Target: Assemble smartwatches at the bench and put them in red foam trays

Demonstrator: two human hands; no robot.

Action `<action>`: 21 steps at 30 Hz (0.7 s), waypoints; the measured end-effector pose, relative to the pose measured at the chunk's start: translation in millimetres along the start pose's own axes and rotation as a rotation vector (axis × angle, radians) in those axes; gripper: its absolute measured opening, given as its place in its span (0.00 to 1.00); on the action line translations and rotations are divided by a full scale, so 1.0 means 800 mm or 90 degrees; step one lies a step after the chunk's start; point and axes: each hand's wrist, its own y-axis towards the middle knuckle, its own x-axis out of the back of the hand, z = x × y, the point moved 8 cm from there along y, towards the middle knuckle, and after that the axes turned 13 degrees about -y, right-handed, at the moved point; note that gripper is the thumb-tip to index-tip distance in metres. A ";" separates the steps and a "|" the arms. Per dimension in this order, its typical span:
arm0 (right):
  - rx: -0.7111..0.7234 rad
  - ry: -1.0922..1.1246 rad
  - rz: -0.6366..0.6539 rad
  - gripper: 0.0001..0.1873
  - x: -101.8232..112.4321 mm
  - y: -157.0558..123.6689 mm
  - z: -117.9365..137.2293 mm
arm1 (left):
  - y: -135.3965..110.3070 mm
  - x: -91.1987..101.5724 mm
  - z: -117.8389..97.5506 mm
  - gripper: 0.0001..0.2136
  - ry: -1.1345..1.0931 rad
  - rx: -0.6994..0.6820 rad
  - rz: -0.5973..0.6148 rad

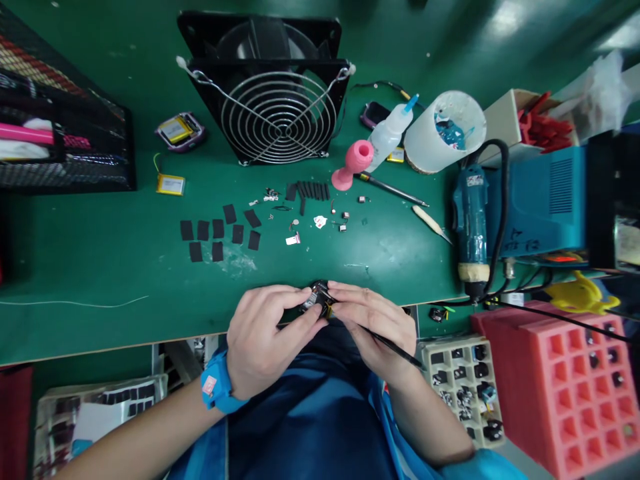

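My left hand (270, 333), with a blue wrist strap (218, 385), pinches a small black electronic device (317, 297) at the bench's front edge. Its casing looks open, but the fingers hide much of the inside. My right hand (377, 327) holds a slim black tool (395, 349) that looks like tweezers. The fingertips of my right hand rest against the device's right side, and the tool's tip is hidden there. Beyond my hands lie black rectangular pads (218, 229), dark strips (315, 191) and tiny wired parts (343, 227).
A fan (280, 113) stands at the back. To the right are a pink holder (353, 165), a squeeze bottle (393, 130), a white tub (440, 133), a wooden-handled tool (431, 223) and a corded blue tool (473, 220). Pink foam trays (560, 387) stand lower right.
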 end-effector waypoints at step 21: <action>-0.019 -0.023 -0.007 0.22 -0.002 -0.004 -0.001 | -0.003 -0.002 -0.003 0.07 0.008 -0.013 0.011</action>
